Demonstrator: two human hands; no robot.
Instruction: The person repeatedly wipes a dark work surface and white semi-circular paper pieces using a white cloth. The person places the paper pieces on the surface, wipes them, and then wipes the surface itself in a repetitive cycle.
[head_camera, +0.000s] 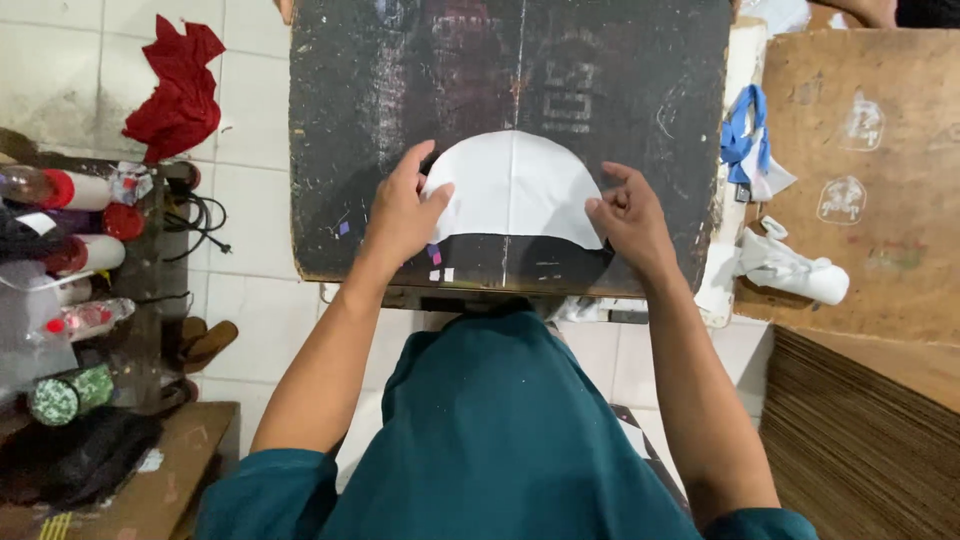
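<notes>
Head view looks straight down on a dark, scuffed tabletop (620, 80) that fills the upper middle of the picture, with a brown cardboard sheet (880, 220) to its right and a stack of corrugated board (860, 440) lower right. Low on the tabletop's near half lies a white dome-shaped piece (515, 190), flat, its rounded edge pointing away and its straight edge toward the person, with a crease running down its middle. It looks thin, light and limp, likely fabric or paper, so it should slide and wrinkle easily and is best pinned flat at the side edges instead of pinched in the centre. The left hand (400, 215) lies spread and flat, fingers on the piece's left edge, closed on nothing. The right hand (630, 215) has loosely curled fingers, their tips touching the right edge, also gripping nothing. A red cloth (180, 85) lies on the tiled floor at left, and bottles (75, 190) crowd a shelf beneath it.
</notes>
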